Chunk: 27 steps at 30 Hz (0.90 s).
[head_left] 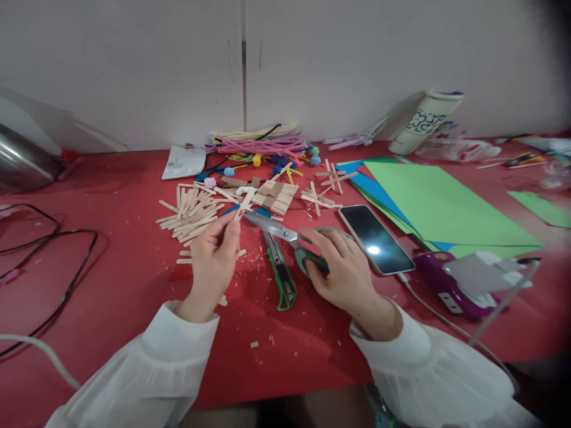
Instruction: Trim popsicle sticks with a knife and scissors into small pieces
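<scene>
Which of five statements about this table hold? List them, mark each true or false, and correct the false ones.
1. The right hand holds the scissors. True.
2. A white cable runs to the phone. True.
3. The left hand holds the phone. False: it pinches a stick, and the phone lies on the table.
4. The cutter lies to the left of the phone. True.
5. The top sheet of the paper stack is blue. False: it is green.
</scene>
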{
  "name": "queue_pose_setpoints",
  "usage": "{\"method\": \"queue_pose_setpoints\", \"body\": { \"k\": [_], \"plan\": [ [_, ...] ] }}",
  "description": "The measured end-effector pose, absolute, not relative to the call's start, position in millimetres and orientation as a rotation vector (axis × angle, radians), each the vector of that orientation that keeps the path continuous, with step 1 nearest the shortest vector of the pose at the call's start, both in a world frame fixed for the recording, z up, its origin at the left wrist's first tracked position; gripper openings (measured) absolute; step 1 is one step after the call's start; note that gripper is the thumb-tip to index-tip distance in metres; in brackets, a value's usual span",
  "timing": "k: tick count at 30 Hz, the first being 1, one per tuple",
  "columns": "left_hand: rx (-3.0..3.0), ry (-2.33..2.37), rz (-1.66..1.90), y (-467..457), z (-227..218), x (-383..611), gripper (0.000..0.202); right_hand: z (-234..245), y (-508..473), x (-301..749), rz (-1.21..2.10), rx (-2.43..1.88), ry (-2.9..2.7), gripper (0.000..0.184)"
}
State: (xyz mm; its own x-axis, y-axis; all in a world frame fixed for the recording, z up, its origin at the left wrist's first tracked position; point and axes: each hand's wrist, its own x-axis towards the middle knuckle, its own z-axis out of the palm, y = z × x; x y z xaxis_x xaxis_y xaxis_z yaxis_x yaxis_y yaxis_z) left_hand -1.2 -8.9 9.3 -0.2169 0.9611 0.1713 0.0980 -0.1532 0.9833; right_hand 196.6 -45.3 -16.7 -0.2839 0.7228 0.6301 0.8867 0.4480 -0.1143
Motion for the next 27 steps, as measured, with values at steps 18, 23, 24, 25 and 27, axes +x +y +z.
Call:
{"method": "queue_pose_setpoints", "body": {
  "k": [18, 23, 24, 25, 27],
  "plan": [
    [1.606, 1.363, 1.371, -13.4, -1.5, 3.0, 0.027, -19.3, -51.0, 186.1, -0.371, -1.392, -2.042, 0.036],
    [1.657, 1.422, 1.381, -10.8, -6.2, 2.3, 0.026, -20.7, -55.5, 180.3, -0.393, -1.403, -2.049, 0.036],
    [1.665, 1.43, 1.377, -10.0, -7.3, 1.7, 0.026, -20.8, -56.2, 179.2, -0.397, -1.402, -2.052, 0.036],
    [1.671, 1.432, 1.372, -9.2, -8.2, 1.2, 0.026, -20.9, -56.8, 178.2, -0.405, -1.399, -2.058, 0.036],
    [1.671, 1.423, 1.371, -8.1, -9.1, 0.8, 0.026, -21.0, -57.5, 176.8, -0.423, -1.394, -2.07, 0.035]
  ]
}}
